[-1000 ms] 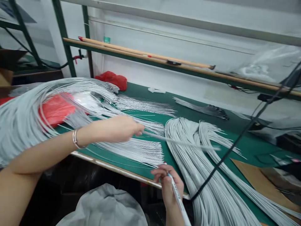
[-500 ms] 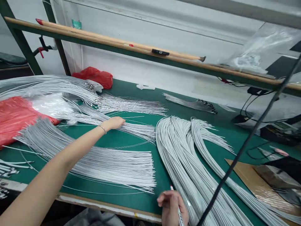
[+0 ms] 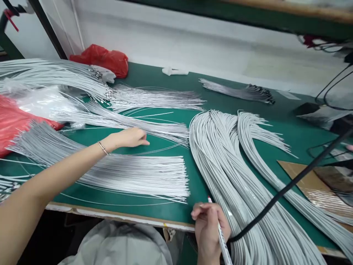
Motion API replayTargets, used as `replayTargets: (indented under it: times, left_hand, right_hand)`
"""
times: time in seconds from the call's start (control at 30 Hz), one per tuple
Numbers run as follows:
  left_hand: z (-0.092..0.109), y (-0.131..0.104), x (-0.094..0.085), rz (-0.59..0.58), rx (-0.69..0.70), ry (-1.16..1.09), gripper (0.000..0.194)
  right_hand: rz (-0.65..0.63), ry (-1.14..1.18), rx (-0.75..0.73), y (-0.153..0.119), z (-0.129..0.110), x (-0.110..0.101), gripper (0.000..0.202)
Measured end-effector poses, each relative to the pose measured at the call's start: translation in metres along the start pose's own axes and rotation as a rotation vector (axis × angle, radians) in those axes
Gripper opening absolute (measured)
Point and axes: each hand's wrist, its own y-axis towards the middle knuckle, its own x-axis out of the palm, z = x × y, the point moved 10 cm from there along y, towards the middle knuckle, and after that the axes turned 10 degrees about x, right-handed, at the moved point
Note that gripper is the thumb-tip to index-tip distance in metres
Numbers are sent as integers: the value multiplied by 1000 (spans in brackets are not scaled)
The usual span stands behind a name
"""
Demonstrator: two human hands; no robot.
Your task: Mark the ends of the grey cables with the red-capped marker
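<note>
Head view, inspected remotely: I find no brand, label or legible writing anywhere in frame.

My left hand [image 3: 129,137] lies palm down on the green mat [image 3: 171,77] toward the middle of the desk, fingers together and stretched flat, fingertips touching thin loose wires [image 3: 154,147] between two fans of grey cable. It clasps nothing. A thin bracelet [image 3: 103,148] circles that wrist.

My right hand [image 3: 210,228] sits at the near edge of the desk, fingers curled and clamped on a white pen-like stick [image 3: 222,243] with a red tip; I cannot tell what kind of tool it is.

Just beside that hand, toward the left, lies a flat fan of straight grey cables [image 3: 143,176], ends aligned. A large curved bundle [image 3: 228,173] sweeps from mid-desk to the near right corner, touching the right hand. A black cord [image 3: 289,186] crosses over it.

Surface: green mat on a pale-edged bench. Red plastic bags lie at the far left corner [image 3: 102,57] and the left edge [image 3: 12,121]. A smaller dark-tipped bundle [image 3: 239,92] lies by the far edge, brown cardboard [image 3: 311,184] at the right edge. Behind the bench is a white wall [image 3: 193,33].
</note>
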Motion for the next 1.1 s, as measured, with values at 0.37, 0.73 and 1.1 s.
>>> replayTargets:
  times: [0.37, 0.73, 1.1]
  left_hand:
    - [33, -35, 42, -88, 56, -217, 25]
    - [43, -50, 13, 12, 63, -368, 35]
    - [130, -105, 20, -388, 210, -484, 31]
  right_hand:
    - [-7, 15, -15, -1, -2, -2, 22]
    - [43, -59, 25, -3, -2, -1, 28]
    - [-333, 161, 315, -11, -6, 85, 39]
